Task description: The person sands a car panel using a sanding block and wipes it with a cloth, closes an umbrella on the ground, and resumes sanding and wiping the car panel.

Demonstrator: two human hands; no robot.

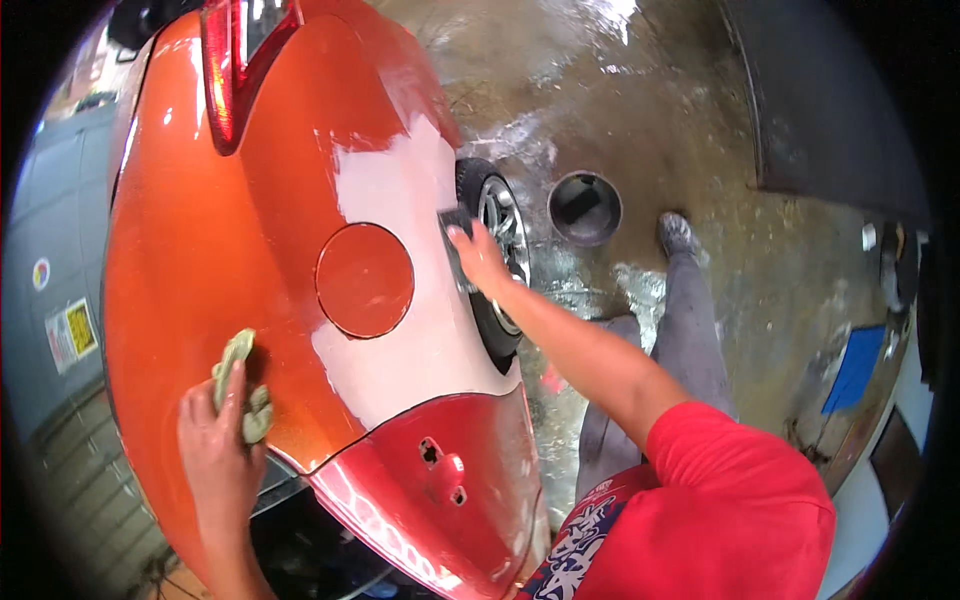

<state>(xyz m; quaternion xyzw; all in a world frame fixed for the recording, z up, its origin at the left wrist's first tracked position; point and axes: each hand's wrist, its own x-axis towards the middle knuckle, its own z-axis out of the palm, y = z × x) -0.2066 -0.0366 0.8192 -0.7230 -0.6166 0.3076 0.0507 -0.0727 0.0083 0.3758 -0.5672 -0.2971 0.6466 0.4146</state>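
The side of an orange car (pixel 190 260) carries a broad whitish patch (pixel 400 190) above the wheel and around the round fuel flap (pixel 364 280). My right hand (pixel 484 262) is closed on a long dark sanding block (pixel 452 235), which lies against the patch's edge at the wheel arch. In my left hand (pixel 218 420) is a crumpled pale green cloth (pixel 257 412), pinched between thumb and fingers. That hand is over the orange panel, left of the fuel flap. The block's underside is hidden.
A wheel (pixel 500 230) sits right beside my right hand. On the wet floor (pixel 690 130) stands a round bucket (pixel 552 208) with something dark inside. My shoe (pixel 678 234) is just right of it. A red door panel (pixel 420 490) with handle openings is nearest me.
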